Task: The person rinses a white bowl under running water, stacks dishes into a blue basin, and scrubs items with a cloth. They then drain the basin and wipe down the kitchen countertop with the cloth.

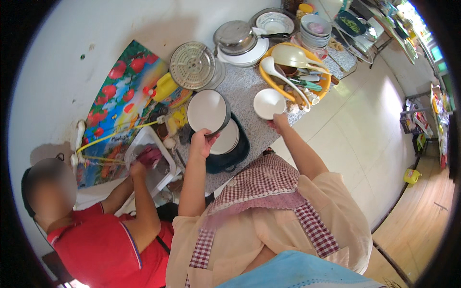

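Note:
My left hand grips the rim of a large bowl, white inside and dark outside, tilted so that its inside faces me. Below and partly behind it, a dark blue-green plastic basin on the counter holds a stack of white plates. In my right hand is a smaller white bowl, held by its near edge above the counter's front. Right beyond that bowl stands an orange basin with a cream colander, a white ladle and several other utensils.
At left, a person in red holds a dark red cloth over a white sink. Along the speckled counter stand a steamer rack, a lidded steel pan, stacked bowls and a yellow jug.

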The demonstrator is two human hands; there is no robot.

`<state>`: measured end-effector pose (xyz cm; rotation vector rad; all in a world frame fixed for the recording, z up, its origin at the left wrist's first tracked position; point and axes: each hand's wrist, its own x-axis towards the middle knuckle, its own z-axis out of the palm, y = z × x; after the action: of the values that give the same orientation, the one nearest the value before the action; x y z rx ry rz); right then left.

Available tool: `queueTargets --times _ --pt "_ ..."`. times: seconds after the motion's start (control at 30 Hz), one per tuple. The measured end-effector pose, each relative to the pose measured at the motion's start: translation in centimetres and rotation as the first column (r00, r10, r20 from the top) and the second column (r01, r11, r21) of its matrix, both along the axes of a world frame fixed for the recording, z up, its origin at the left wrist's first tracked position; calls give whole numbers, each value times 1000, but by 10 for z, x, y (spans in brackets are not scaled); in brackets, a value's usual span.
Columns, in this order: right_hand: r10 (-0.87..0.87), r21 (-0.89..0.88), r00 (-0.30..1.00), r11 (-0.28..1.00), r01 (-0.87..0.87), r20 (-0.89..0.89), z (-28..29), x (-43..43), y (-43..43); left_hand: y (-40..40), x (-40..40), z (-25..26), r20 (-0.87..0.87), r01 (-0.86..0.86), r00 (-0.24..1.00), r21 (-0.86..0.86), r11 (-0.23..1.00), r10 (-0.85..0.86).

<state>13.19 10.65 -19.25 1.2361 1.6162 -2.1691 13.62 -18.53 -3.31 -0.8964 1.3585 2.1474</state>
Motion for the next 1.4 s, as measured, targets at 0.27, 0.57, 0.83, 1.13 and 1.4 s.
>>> queueTargets --times 0.27,0.57,0.83,1.13,1.4 --pt "221 -106 975 970 -219 6 102 23 17 54 -41 -16 -7 36 999 55 998 -35" --pt "207 -12 977 978 -207 -49 169 17 83 135 -52 -79 83 -23 996 -36 999 25" --pt "284 -40 957 957 -286 -57 165 2 81 172 -29 -136 198 69 979 -125 990 -43" --pt "485 -42 865 869 -493 -128 132 -61 30 190 -9 -152 246 209 951 -63 976 -188" --pt "670 119 734 725 -679 107 43 -165 -9 93 22 -16 -59 143 840 -935 325 -540"
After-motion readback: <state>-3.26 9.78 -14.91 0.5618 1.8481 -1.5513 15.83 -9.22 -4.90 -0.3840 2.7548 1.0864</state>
